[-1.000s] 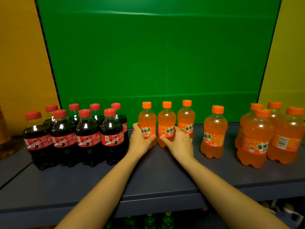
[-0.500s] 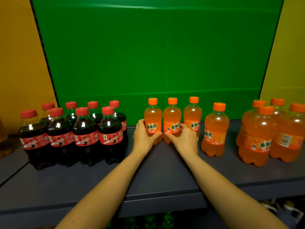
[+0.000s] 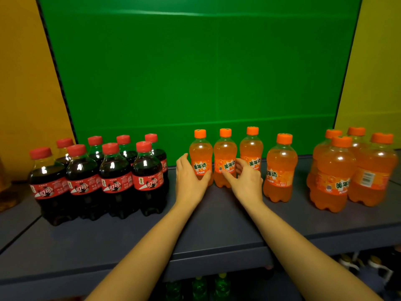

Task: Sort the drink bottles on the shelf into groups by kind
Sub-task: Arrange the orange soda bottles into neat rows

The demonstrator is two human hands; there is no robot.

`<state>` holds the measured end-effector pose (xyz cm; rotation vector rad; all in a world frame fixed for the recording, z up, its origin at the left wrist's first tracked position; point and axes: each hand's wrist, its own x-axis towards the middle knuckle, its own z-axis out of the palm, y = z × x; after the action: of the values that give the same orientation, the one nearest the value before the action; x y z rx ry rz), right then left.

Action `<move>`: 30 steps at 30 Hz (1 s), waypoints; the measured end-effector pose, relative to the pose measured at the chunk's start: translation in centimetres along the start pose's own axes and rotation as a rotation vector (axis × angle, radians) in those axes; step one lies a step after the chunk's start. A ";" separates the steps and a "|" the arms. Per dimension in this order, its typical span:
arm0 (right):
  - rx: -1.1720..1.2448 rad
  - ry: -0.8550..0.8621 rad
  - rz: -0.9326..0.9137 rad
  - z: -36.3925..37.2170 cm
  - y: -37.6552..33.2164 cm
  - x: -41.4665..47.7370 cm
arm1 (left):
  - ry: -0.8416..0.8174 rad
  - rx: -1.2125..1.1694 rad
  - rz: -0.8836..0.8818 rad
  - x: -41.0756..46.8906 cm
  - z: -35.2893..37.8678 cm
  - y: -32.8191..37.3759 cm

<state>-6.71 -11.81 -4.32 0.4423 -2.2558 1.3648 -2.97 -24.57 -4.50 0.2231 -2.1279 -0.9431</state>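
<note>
Several dark cola bottles with red caps stand grouped at the shelf's left. Three orange soda bottles stand in a row at the middle back. My left hand is wrapped around the leftmost orange bottle. My right hand grips the middle orange bottle, fingers reaching between it and the third orange bottle. A fourth orange bottle stands alone to their right. Several more orange bottles cluster at the far right.
The grey shelf has a green back panel and yellow side walls. A yellowish bottle shows at the far left edge. Green bottles and other containers stand on the shelf below.
Both hands have stayed on the two left orange bottles, which have shifted slightly right, closer to the third; my view has drifted a little.
</note>
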 end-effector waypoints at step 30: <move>0.121 -0.029 0.142 -8.4 6.4 -0.2 | -0.354 -0.188 -0.032 -1.0 9.8 7.3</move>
<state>-7.81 -1.40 -5.82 0.3498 -2.2735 1.5814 -8.29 -13.54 -4.11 -0.0069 -2.3384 -1.2694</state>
